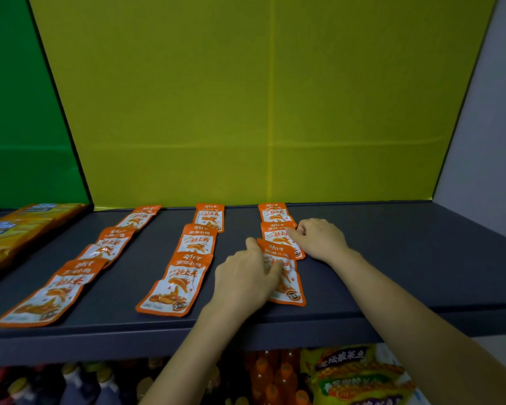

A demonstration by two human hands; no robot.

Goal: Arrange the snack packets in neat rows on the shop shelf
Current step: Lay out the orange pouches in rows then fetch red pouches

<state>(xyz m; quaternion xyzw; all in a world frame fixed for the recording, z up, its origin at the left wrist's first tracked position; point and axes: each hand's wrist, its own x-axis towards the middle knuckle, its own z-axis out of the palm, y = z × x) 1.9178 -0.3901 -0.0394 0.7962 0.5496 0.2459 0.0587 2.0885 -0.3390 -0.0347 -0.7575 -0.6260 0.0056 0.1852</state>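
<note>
Orange and white snack packets lie flat on the dark grey shelf [392, 258] in three rows running front to back. The left row [67, 285] and the middle row [184, 270] each hold three packets. In the right row, my left hand [246, 276] presses its fingers on the front packet [287, 287], which overlaps the one behind it. My right hand [319, 238] pinches the right edge of the middle packet [275, 235]. The rear packet [272, 213] lies untouched by the yellow back wall.
Yellow-orange snack boxes [15, 229] lie at the shelf's left end. The right part of the shelf is bare up to a grey side wall [485, 141]. Below the shelf's front edge stand bottles [79, 384], orange drinks [275, 375] and yellow snack bags [351, 375].
</note>
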